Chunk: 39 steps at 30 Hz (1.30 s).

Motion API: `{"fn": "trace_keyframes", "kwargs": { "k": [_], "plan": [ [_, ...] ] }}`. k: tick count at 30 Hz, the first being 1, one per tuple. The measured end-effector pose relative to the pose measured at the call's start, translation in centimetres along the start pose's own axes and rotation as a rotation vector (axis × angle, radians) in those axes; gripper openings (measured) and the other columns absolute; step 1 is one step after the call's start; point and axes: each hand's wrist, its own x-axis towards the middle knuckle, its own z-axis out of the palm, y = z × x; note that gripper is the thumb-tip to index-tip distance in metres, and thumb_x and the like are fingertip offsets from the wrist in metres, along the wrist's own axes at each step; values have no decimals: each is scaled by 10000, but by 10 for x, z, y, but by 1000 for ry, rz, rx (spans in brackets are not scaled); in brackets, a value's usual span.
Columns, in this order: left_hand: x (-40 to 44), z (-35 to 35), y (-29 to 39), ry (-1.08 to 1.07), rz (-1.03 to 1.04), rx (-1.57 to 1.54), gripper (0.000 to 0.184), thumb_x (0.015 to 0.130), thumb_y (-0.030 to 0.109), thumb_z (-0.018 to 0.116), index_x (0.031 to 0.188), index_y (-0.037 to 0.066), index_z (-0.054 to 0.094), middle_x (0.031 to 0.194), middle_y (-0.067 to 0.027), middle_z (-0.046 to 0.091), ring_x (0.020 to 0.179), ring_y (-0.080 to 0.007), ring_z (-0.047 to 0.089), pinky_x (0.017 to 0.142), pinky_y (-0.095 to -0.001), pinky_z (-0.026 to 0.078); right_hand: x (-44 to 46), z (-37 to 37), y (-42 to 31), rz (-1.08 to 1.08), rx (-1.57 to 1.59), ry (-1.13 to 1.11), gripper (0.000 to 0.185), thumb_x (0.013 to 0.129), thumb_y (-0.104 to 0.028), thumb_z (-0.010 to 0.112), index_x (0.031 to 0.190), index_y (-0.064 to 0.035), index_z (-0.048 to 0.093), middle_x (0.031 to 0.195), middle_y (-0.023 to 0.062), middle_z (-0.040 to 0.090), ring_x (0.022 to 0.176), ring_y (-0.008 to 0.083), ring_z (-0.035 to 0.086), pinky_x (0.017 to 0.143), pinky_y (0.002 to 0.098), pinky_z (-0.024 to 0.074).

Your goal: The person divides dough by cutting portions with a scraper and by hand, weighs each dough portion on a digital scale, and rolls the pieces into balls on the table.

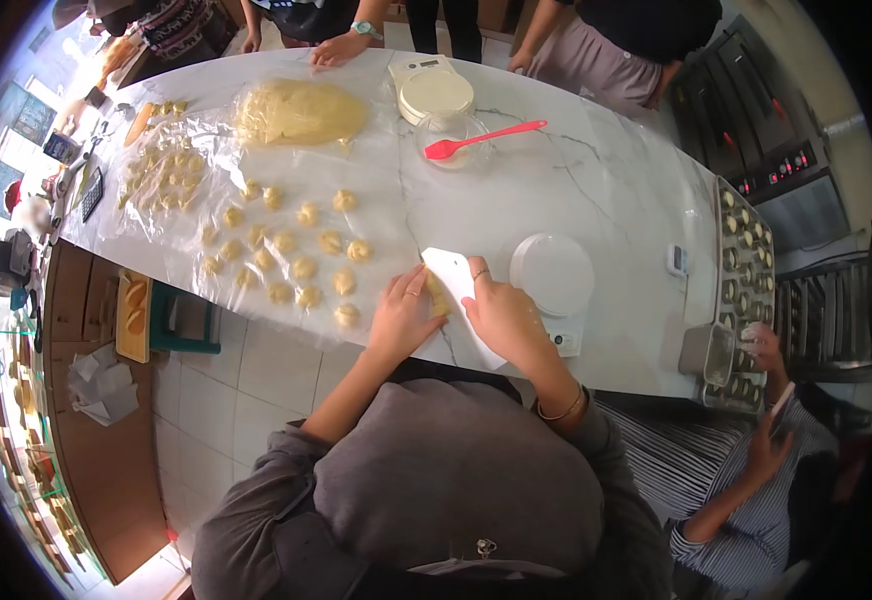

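Note:
In the head view my right hand [506,315] grips a white dough scraper [453,272], its long edge slanting down towards the table's near side. My left hand [404,316] rests just left of it, fingers on a small strip of yellow dough [438,297] that lies along the scraper's edge. Part of that dough is hidden by my fingers. Left of my hands, several small dough pieces [304,268] lie spread on clear plastic sheeting. A white kitchen scale [554,278] with a round top stands right of my right hand.
Farther back are a large dough slab [301,112] under plastic, a second scale [436,92] and a glass bowl with a red brush [486,139]. A timer [677,261] lies at right. Beyond it a tray of filled moulds [731,265] and a metal tin [706,352] stand near another person [766,480].

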Motion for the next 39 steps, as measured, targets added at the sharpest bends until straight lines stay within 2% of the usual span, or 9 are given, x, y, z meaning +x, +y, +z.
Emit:
{"fn": "trace_keyframes", "kwargs": {
  "k": [4, 13, 19, 25, 28, 31, 34, 37, 39],
  "plan": [
    [3, 1, -3, -20, 13, 7, 750, 569, 169, 782, 1215, -41, 464, 1256, -156, 464, 1119, -323, 446, 947, -379, 391, -3, -2, 1, -11, 13, -47, 404, 820, -136, 561, 1145, 16, 375, 650, 185, 595, 603, 368, 594, 537, 455, 458],
    [5, -4, -1, -71, -36, 62, 675, 565, 137, 779, 1140, -86, 505, 1173, -159, 499, 1091, -320, 451, 935, -381, 397, 10, 23, -19, 135, -14, 21, 387, 803, -66, 512, 1153, 50, 395, 688, 199, 612, 634, 349, 618, 545, 443, 481],
    [9, -3, -6, -59, -5, 54, 550, 602, 111, 758, 1081, -43, 537, 1099, -143, 534, 1046, -325, 475, 896, -392, 415, 29, 21, -28, 134, 37, 93, 417, 802, -39, 478, 1192, 71, 379, 723, 224, 615, 681, 371, 622, 575, 433, 491],
    [11, -1, -22, -75, -20, -71, 412, 624, 86, 731, 986, 10, 551, 975, -136, 556, 924, -329, 513, 794, -400, 442, 32, 32, -27, 80, 47, 149, 402, 821, -48, 461, 1197, 69, 378, 721, 214, 619, 696, 376, 620, 599, 449, 489],
    [11, -7, -18, -110, -79, -110, 424, 638, 64, 704, 1026, -1, 547, 966, -141, 555, 901, -330, 519, 780, -390, 446, 17, 26, -24, 192, 102, 17, 342, 835, -67, 446, 1169, 1, 423, 809, 221, 617, 769, 373, 614, 662, 454, 481],
    [10, -9, -10, -15, -145, -155, 395, 641, 93, 718, 980, -23, 551, 936, -136, 566, 798, -243, 569, 718, -330, 475, 9, 19, -25, 188, 51, -54, 347, 835, -63, 451, 1174, 2, 419, 809, 220, 618, 758, 372, 617, 653, 450, 486],
    [8, -10, -10, -111, -162, -214, 471, 651, 37, 672, 1093, -40, 526, 965, -146, 552, 905, -333, 520, 805, -392, 438, 18, 24, -31, 135, 37, 26, 359, 838, -73, 460, 1183, 11, 401, 804, 219, 619, 745, 377, 615, 641, 456, 485],
    [9, 1, -30, -43, -18, -40, 405, 657, 50, 652, 1040, -34, 553, 986, -148, 552, 908, -332, 530, 809, -391, 441, 40, 32, -22, 128, 56, 129, 377, 843, -93, 470, 1190, 23, 379, 798, 224, 616, 739, 389, 607, 635, 467, 477],
    [11, 0, -32, -24, 85, 78, 344, 661, 60, 629, 988, -26, 567, 966, -151, 564, 920, -330, 532, 810, -388, 440, 34, 29, -24, 107, 71, 100, 396, 848, -110, 474, 1202, 32, 369, 797, 224, 616, 739, 393, 606, 634, 471, 475]
  ]
}}
